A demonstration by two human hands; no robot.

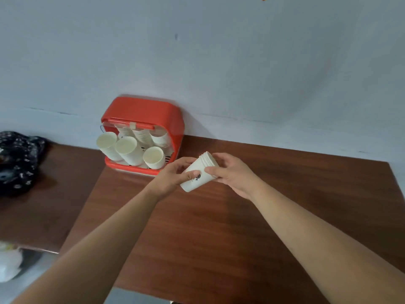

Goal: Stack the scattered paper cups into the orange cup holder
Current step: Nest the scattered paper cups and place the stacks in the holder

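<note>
The orange cup holder (143, 110) stands against the wall at the back of the wooden table (197, 238). Several stacks of white paper cups (129, 150) lean out of it with their mouths facing me. Both hands hold a short nested stack of white paper cups (198, 178) just right of the holder, tilted with its rims pointing up and away. My left hand (173, 176) grips the stack's lower part. My right hand (232, 172) grips it near the rims. A small dark print shows on the outer cup.
A dark floral-patterned cloth (17, 161) lies on a second wooden surface at the left. Something white (8, 264) sits at the lower left below the table edge. The grey wall (241, 62) rises right behind the holder.
</note>
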